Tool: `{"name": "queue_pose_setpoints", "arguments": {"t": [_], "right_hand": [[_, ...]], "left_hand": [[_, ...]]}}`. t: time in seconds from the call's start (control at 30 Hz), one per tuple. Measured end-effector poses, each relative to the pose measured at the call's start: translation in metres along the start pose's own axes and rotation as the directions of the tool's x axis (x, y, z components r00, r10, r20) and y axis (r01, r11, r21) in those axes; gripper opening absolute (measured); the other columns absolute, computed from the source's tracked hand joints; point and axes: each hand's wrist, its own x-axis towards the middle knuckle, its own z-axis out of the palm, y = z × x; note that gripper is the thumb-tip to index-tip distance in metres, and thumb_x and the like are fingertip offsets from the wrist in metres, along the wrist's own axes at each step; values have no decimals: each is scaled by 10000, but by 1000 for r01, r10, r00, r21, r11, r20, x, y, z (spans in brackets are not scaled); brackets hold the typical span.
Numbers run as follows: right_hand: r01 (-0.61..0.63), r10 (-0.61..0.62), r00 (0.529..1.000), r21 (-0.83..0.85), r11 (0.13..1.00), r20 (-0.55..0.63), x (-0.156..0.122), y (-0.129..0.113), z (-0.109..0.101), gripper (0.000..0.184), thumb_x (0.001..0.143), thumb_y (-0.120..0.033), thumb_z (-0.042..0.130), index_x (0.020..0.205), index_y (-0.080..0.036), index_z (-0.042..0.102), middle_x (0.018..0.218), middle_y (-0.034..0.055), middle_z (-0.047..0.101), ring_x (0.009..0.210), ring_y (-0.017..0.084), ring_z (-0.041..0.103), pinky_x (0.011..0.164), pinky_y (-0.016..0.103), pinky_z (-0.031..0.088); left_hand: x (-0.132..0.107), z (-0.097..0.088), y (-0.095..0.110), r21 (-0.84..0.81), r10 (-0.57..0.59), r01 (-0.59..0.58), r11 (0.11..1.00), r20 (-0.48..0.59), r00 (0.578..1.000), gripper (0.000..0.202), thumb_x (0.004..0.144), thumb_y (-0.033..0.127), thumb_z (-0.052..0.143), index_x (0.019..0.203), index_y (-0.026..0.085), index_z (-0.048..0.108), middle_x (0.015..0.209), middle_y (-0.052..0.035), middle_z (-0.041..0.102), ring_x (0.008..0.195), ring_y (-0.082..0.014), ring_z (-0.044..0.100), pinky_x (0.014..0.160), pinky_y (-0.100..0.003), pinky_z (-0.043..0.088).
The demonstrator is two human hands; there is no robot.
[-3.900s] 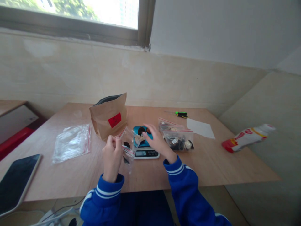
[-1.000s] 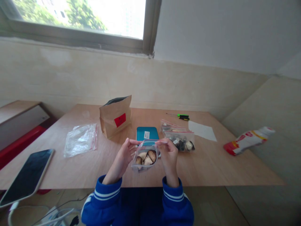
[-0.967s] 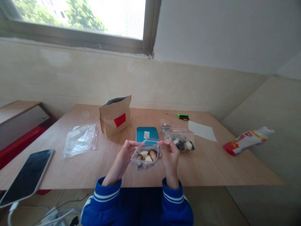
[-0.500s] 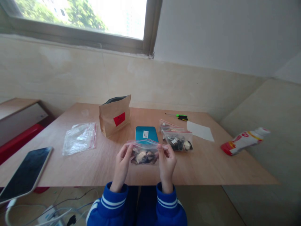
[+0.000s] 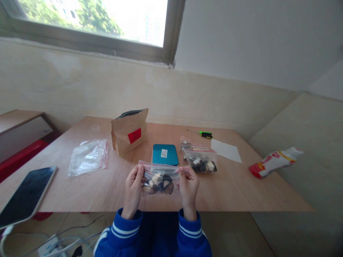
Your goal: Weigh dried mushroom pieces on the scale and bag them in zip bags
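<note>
Between my hands hangs a clear zip bag (image 5: 157, 182) with dark and pale dried pieces inside, its pink-lined top edge stretched out. My left hand (image 5: 133, 187) pinches the bag's upper left corner. At the upper right corner, my right hand (image 5: 188, 185) pinches it between thumb and fingers. Just beyond the bag lies a flat teal box (image 5: 165, 155) with a small white label. Several similar filled zip bags (image 5: 201, 164) lie overlapping to the right of the box.
An open brown paper pouch (image 5: 125, 137) stands behind, left of the box. Flat clear bags (image 5: 88, 157) and a phone (image 5: 28, 194) lie at left. Screwdrivers (image 5: 205, 134), white paper (image 5: 226, 150) and a tilted red-white bottle (image 5: 276, 162) are at right.
My left hand has moved left and the right slightly, pulling the bag's top edge wider and straighter. The bag now sits a little lower, facing me more flatly.
</note>
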Motion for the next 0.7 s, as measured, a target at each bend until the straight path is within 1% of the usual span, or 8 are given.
{"name": "queue_pose_setpoints", "arguments": {"t": [0.1,0.2,0.27,0.33,0.4,0.47,0.6,0.7], "right_hand": [[-44,43,998,35,998,37,2,2,-6,509,696,-683,626,671,-180,556,398,-75,437,296,65,370,301,179,286],[-75,67,991,65,995,119,4,4,-13,508,708,-675,624,735,-169,590,384,-66,475,301,68,397,310,168,310],[-94,79,983,84,992,167,5,4,-16,479,731,-641,631,777,-164,611,413,-56,513,315,65,413,315,161,316],[-101,80,978,103,990,190,5,4,-18,429,754,-591,644,814,-166,625,438,-59,528,326,59,416,319,155,316],[-90,68,981,114,989,183,5,3,-19,387,766,-550,655,832,-169,639,445,-65,526,343,60,426,338,156,333],[-79,62,985,103,991,160,5,4,-20,363,761,-525,672,827,-168,659,482,-49,563,391,72,480,383,168,384],[-98,93,993,65,993,75,9,12,-22,342,717,-497,720,805,-167,695,676,21,695,610,139,636,581,236,506],[-110,107,993,79,991,41,12,21,-24,346,701,-492,734,818,-167,710,754,47,733,711,177,668,716,295,519]], "left_hand": [[2,1,4,-16,21,-21,1000,35,999,358,785,529,620,774,172,601,621,42,521,532,-87,465,472,-181,373],[4,2,5,-79,31,-30,996,5,1000,330,766,493,657,869,185,598,675,45,566,534,-75,485,467,-163,383],[4,2,6,-97,31,-33,995,-25,999,328,755,489,669,836,180,589,642,52,559,510,-68,481,448,-155,375],[4,1,7,-93,33,-35,995,-17,999,324,751,482,676,805,174,589,616,52,558,502,-68,490,448,-154,384],[4,-2,8,-88,30,-28,996,14,999,319,750,474,680,801,171,594,614,48,575,505,-73,510,457,-158,404],[5,-5,10,-84,12,-8,996,48,999,321,752,471,681,825,169,602,625,39,598,528,-86,548,472,-166,428],[6,-8,11,-84,-60,68,994,91,994,364,742,471,694,910,165,595,701,0,671,665,-149,658,553,-207,500],[7,-9,9,-99,-97,107,989,105,990,381,724,470,714,906,163,579,811,-43,715,781,-195,690,620,-250,535]]}}
